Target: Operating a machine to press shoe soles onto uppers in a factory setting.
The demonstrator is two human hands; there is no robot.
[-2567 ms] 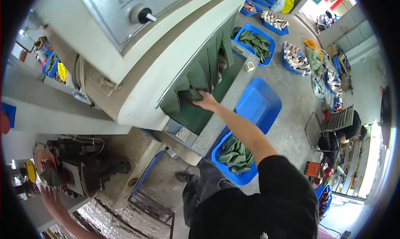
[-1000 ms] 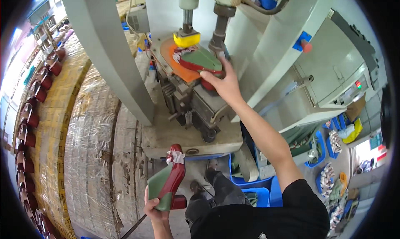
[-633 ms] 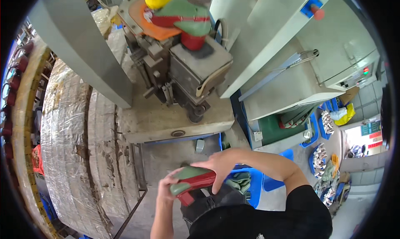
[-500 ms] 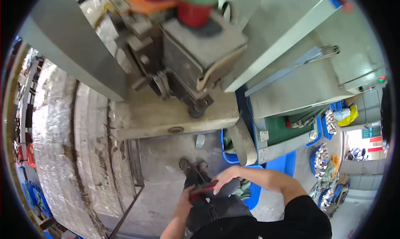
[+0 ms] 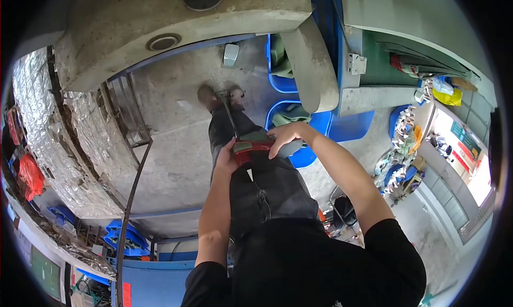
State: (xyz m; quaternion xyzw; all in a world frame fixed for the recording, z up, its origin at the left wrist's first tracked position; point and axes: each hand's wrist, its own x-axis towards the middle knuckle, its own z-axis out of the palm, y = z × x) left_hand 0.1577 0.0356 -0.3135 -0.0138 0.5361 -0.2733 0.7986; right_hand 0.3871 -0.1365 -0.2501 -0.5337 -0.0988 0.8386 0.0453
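A glossy red piece with dark green parts (image 5: 255, 146) is held level over my lap, between both hands. My left hand (image 5: 226, 157) closes on its left end, thumb on top. My right hand (image 5: 287, 136) grips the right end, with the thumb along the near side and the fingers partly hidden beyond it. I cannot make out what kind of article it is. Just past my right hand stand blue bins (image 5: 299, 110) with green pieces (image 5: 291, 116) in them.
A worn machine bed (image 5: 235, 19) crosses ahead, with a foot pedal (image 5: 231, 55) on the floor below it. A rounded metal chute (image 5: 312, 66) juts down by the bins. Foil-wrapped ducting (image 5: 40, 101) and a thin metal rail (image 5: 131, 200) lie to the left.
My view has tipped down toward my lap, so the machine head has left the picture. Both hands still hold the red and green piece, which now shows more clearly.
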